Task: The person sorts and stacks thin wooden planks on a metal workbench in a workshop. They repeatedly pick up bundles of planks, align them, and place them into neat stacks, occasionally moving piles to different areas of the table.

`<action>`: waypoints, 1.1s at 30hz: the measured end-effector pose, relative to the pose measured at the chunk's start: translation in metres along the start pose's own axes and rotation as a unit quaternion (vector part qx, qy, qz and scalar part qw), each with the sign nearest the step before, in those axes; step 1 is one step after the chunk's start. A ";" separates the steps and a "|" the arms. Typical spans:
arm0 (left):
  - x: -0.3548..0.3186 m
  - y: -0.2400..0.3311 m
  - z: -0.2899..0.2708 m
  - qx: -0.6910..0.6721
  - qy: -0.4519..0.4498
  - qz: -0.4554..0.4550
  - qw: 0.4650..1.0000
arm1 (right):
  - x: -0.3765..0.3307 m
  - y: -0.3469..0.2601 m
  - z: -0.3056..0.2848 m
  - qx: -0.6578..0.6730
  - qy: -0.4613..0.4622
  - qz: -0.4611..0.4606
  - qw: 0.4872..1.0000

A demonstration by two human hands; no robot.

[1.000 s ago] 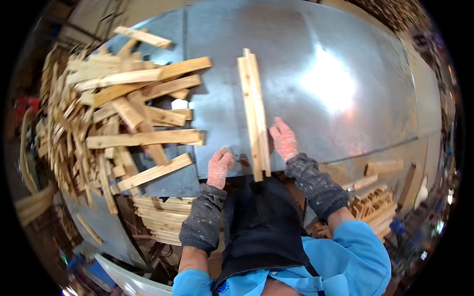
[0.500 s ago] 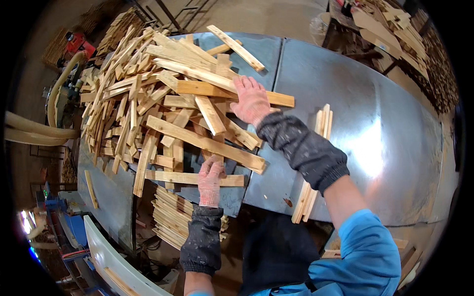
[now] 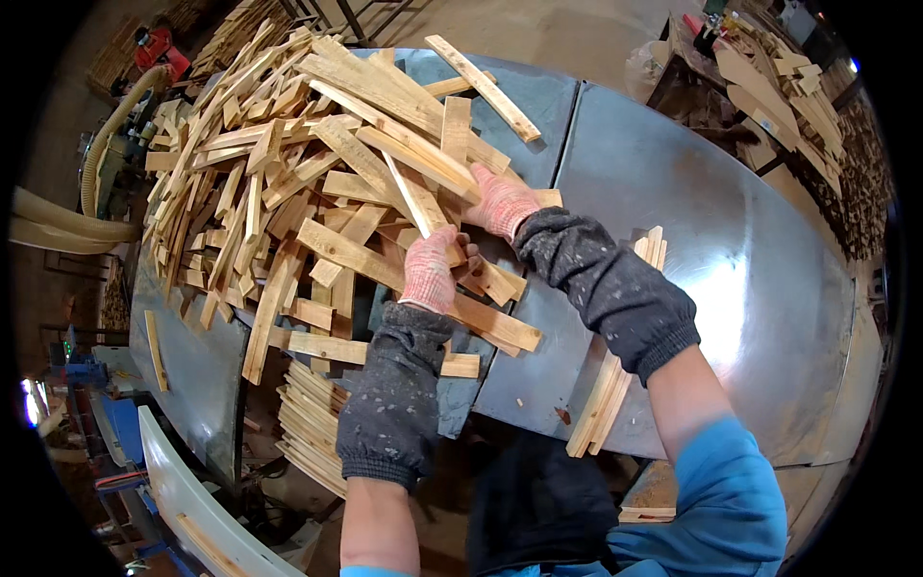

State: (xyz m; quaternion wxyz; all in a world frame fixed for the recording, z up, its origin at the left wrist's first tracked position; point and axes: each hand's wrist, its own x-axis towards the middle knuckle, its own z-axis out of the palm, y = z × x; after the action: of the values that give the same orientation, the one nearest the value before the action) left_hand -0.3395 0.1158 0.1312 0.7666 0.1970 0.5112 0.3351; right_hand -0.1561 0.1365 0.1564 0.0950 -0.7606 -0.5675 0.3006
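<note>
The left hand [image 3: 430, 271], in a pinkish knit glove, reaches up from the lower edge on a steep forearm that leans slightly right. Its fingers curl round to the right, closed on the near end of a narrow wooden strip [image 3: 411, 195], which runs from the glove up and to the left over the pile. How the thumb sits on that strip is hard to tell.

The right hand [image 3: 503, 203], gloved alike, lies a little farther up and to the right, just beside the left. Its forearm slants in from the lower right, up and to the left across the metal table [image 3: 635, 163], with the elbow bent. The fingers are closed round the right end of a pale board [image 3: 420, 165], though part of the grip is hidden. Both wrists are covered by 2 dark speckled oversleeves [image 3: 394, 394].

The board and strip are at the right side of a heaped wood pile [image 3: 226, 207], whose pieces point many ways. Under the right forearm, a small group of long strips [image 3: 604, 402] lies side by side on the table, apart from the pile.
</note>
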 end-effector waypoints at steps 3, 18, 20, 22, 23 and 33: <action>-0.058 0.007 0.013 0.040 -0.051 0.080 0.995 | -0.032 0.010 -0.012 0.098 -0.018 -0.047 0.994; -0.141 -0.148 -0.109 0.250 0.090 0.057 0.962 | -0.240 0.049 0.122 0.638 -0.097 0.071 0.760; -0.096 -0.151 -0.106 0.249 0.028 0.011 0.968 | -0.258 0.049 0.109 0.615 -0.070 0.070 0.782; -0.046 -0.165 -0.102 0.283 0.148 0.039 0.947 | -0.274 0.049 0.108 0.636 -0.052 0.069 0.767; -0.034 -0.171 -0.089 0.260 0.164 0.049 0.950 | -0.283 0.053 0.101 0.628 -0.032 0.082 0.774; -0.092 -0.171 -0.059 0.143 0.068 0.150 0.976 | -0.397 0.185 0.054 0.518 0.175 0.233 0.804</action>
State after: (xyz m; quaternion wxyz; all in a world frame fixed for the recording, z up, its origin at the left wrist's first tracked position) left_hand -0.3637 -0.0715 0.0578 0.6351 0.3553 0.5694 0.3822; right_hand -0.1073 -0.3015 0.1622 0.4997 -0.7472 -0.1065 0.4249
